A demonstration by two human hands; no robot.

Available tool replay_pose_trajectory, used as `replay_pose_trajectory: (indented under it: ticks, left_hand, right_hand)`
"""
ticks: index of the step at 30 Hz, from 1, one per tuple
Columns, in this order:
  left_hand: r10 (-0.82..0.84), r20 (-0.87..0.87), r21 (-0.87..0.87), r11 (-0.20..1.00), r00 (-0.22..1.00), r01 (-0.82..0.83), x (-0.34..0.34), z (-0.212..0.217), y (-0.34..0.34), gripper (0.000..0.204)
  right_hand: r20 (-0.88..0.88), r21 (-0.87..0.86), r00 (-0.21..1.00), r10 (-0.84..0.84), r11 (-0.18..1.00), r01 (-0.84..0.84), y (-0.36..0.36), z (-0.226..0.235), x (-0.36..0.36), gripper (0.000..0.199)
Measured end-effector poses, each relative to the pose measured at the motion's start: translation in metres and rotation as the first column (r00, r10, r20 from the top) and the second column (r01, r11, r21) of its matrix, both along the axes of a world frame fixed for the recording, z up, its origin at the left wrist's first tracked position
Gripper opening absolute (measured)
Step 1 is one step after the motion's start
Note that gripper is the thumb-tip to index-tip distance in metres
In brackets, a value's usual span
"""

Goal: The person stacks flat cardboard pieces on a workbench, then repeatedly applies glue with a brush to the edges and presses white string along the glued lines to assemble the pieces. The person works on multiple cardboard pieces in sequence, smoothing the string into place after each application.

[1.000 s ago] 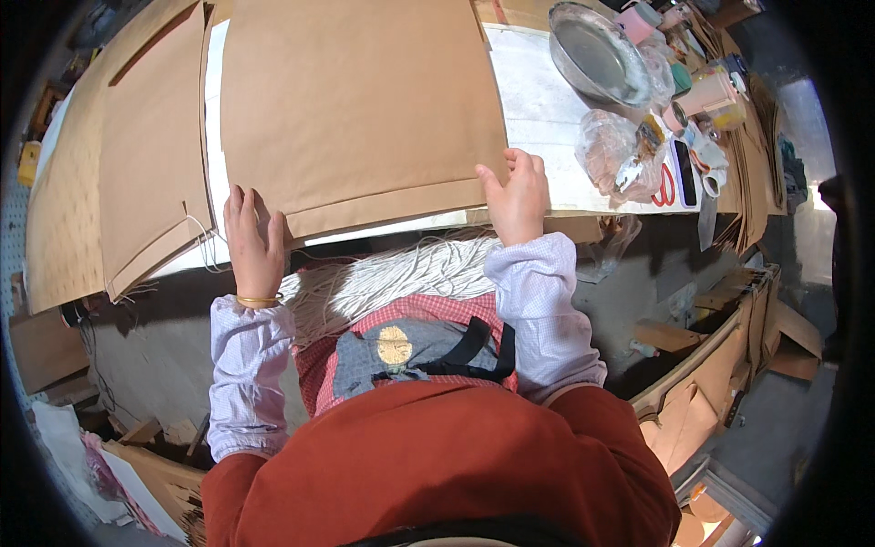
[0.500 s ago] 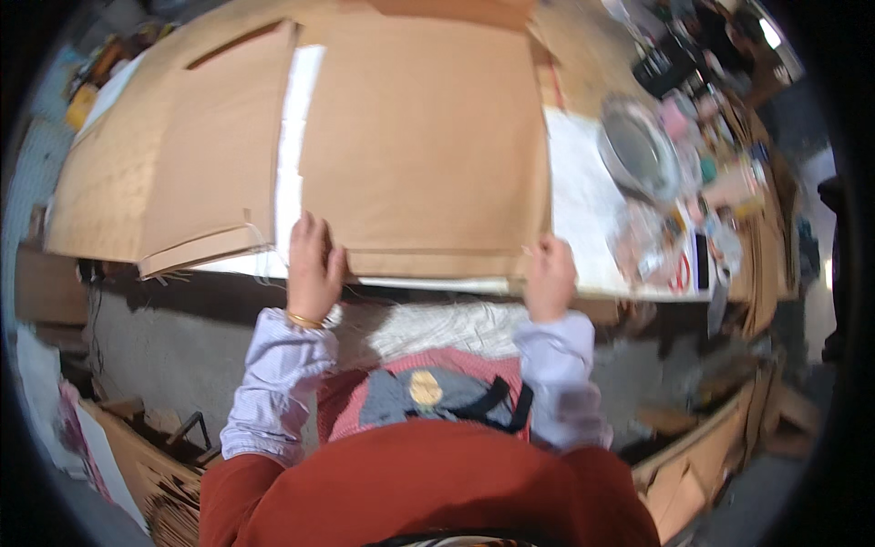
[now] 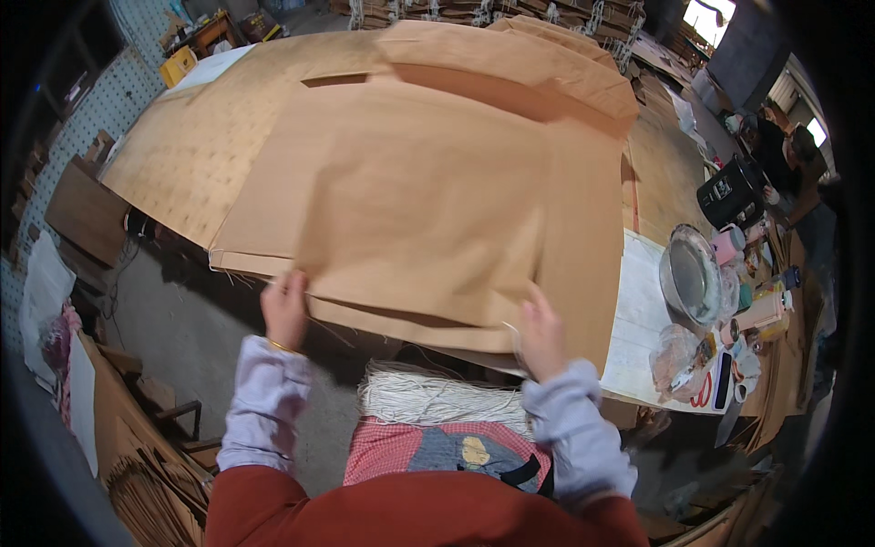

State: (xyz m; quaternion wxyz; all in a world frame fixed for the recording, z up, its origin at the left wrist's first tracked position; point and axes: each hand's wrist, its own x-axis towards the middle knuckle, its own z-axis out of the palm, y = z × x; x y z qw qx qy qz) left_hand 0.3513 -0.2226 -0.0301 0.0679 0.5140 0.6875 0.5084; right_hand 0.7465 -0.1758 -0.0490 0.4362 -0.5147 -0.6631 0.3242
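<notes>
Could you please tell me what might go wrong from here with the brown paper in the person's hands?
The brown paper may crease, since the left hand and right hand hold it near its front corners. It overlaps another paper piece on its left and might drag that askew. Strands of the white cord bundle close to its front edge could snag on it.

A shallow, oval-looking silver metal basin (image 3: 667,287) stood at the right, with a pink plastic container (image 3: 727,244) just beside it. Nearer lay a crumpled clear plastic bag (image 3: 673,354), red-handled scissors (image 3: 701,393) and a dark-screened phone (image 3: 723,379). Beyond stood a black rounded container (image 3: 726,193), near a dark-clothed co-worker (image 3: 777,157). A yellow box (image 3: 179,66) sat far left.
</notes>
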Motion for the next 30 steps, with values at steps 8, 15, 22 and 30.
replay_pose_trajectory:
  ticks: [8,15,22,30]
  left_hand:
    - [0.295,-0.227,-0.08,0.944,0.928,-0.319,-0.255,-0.006,0.071,0.034]
    - [0.524,-0.731,0.024,0.659,0.436,-0.752,-0.201,-0.022,0.081,0.048]
    - [-0.406,-0.52,-0.003,0.881,0.752,0.473,0.064,-0.003,0.015,0.018]
    - [-0.678,-0.575,-0.313,0.7,0.458,0.642,0.195,0.024,0.01,0.038]
  right_hand:
    - [-0.129,-0.305,0.969,0.212,0.921,-0.242,0.093,0.007,-0.215,0.04]
    - [-0.599,-0.35,0.311,0.738,0.108,-0.93,-0.02,0.013,-0.116,0.065]
    - [0.783,0.138,0.437,-0.443,0.808,0.572,-0.061,0.076,0.213,0.032]
    - [0.776,0.367,0.436,-0.457,0.888,0.277,-0.094,0.08,0.298,0.037]
